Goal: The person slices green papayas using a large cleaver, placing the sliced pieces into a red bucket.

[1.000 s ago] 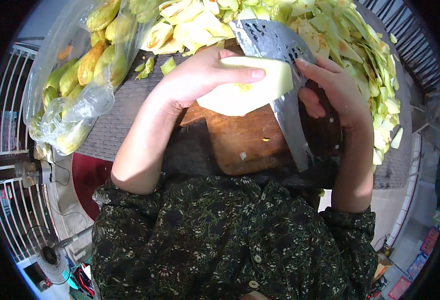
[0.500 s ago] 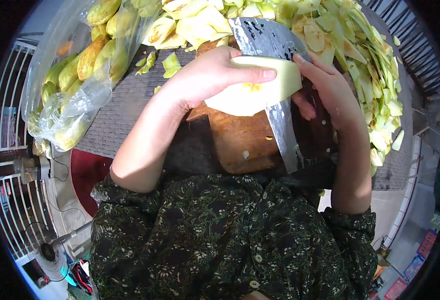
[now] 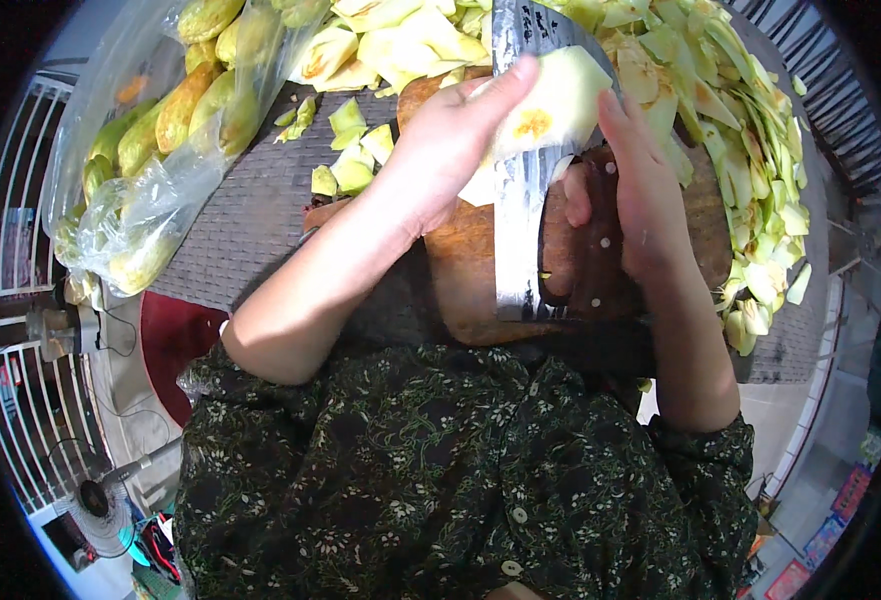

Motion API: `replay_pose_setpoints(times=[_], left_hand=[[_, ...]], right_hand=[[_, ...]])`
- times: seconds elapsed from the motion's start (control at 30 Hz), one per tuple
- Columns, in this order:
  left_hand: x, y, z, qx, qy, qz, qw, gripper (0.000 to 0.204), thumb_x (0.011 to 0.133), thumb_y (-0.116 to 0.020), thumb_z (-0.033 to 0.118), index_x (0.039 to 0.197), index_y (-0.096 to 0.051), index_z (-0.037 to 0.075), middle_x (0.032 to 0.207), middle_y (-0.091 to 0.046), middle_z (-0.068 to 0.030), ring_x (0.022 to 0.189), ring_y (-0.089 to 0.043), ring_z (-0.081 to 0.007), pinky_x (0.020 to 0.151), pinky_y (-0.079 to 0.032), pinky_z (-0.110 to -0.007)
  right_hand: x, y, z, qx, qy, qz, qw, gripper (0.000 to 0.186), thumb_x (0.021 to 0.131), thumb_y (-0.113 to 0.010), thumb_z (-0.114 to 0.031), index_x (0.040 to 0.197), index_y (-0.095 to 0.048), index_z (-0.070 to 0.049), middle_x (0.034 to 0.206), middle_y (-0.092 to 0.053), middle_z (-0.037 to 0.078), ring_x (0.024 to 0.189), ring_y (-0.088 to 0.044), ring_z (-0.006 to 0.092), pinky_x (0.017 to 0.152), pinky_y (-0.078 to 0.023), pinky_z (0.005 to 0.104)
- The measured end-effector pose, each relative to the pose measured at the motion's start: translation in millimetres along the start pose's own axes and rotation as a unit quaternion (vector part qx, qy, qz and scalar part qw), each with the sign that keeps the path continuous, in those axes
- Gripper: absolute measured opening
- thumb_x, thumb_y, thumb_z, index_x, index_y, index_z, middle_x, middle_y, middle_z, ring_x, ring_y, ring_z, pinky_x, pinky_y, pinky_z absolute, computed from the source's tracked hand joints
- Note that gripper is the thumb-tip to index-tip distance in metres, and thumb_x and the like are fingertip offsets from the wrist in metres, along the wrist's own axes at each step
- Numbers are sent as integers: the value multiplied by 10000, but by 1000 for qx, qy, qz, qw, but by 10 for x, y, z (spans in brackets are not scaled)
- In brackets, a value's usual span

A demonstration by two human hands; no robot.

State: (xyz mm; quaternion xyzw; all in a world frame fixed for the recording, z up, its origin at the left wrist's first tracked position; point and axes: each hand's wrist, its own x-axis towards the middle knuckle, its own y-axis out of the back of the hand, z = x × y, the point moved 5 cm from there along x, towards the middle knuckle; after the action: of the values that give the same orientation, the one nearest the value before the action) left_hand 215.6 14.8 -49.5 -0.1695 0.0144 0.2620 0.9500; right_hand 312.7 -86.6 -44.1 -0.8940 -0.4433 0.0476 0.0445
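My left hand (image 3: 452, 150) is closed around a pale, peeled piece of fruit (image 3: 552, 100), with the thumb along its upper side. An orange-brown spot marks the fruit's cut face. A broad metal cutting blade (image 3: 518, 225) stands against the piece, its top passing behind it. My right hand (image 3: 650, 190) grips the blade's dark brown riveted handle (image 3: 600, 245), with fingertips showing through on its inner side. The right thumb reaches up to the fruit's right edge. Beneath both hands lies a wooden cutting board (image 3: 465, 295).
A clear plastic bag (image 3: 110, 225) of yellow-green unpeeled fruits (image 3: 185, 110) sits at the left. Pale slices (image 3: 395, 45) pile up at the back, and peelings (image 3: 750, 170) heap along the right. Small green chunks (image 3: 350, 165) lie on the grey woven surface (image 3: 250, 210).
The fruit has moved up and turned, and its orange-brown spot now faces up on the right. The blade has swung more upright. More small chunks lie left of the board.
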Motion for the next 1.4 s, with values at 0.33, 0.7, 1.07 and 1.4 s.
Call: replay_pose_setpoints(times=[0.33,0.7,1.07,1.4], left_hand=[[-90,-138,-53,-167,4,-48,985,659,974,-225,528,1234,-449,-34,1046,-604,-176,857,-636,-280,791,-525,-392],[-63,-165,-33,-324,25,-43,945,668,952,-290,556,1316,-393,5,1230,-532,-171,1088,-560,-286,937,-460,-434],[-2,409,405,-342,-67,-47,936,480,959,-407,287,1320,-374,-28,1213,-535,-210,1076,-571,-349,875,-514,-463],[-1754,849,789,401,72,-367,836,580,745,-711,131,1258,-477,-5,1178,-572,-99,1074,-521,-173,923,-414,-298]], right_hand=[[-93,-84,-36,33,-39,-21,998,386,977,-414,-341,1250,-425,-68,855,-568,10,597,-527,70,512,-454,207],[-130,-108,-63,50,-54,-23,997,406,945,-489,-264,1280,-394,-56,1030,-567,66,784,-578,98,541,-493,220],[85,337,-237,156,-25,29,987,154,928,-526,-207,993,-506,-68,695,-504,11,494,-445,93,443,-386,228],[266,420,-157,140,4,-4,990,178,884,-611,-312,883,-564,-140,565,-455,-33,481,-439,71,422,-340,216]])
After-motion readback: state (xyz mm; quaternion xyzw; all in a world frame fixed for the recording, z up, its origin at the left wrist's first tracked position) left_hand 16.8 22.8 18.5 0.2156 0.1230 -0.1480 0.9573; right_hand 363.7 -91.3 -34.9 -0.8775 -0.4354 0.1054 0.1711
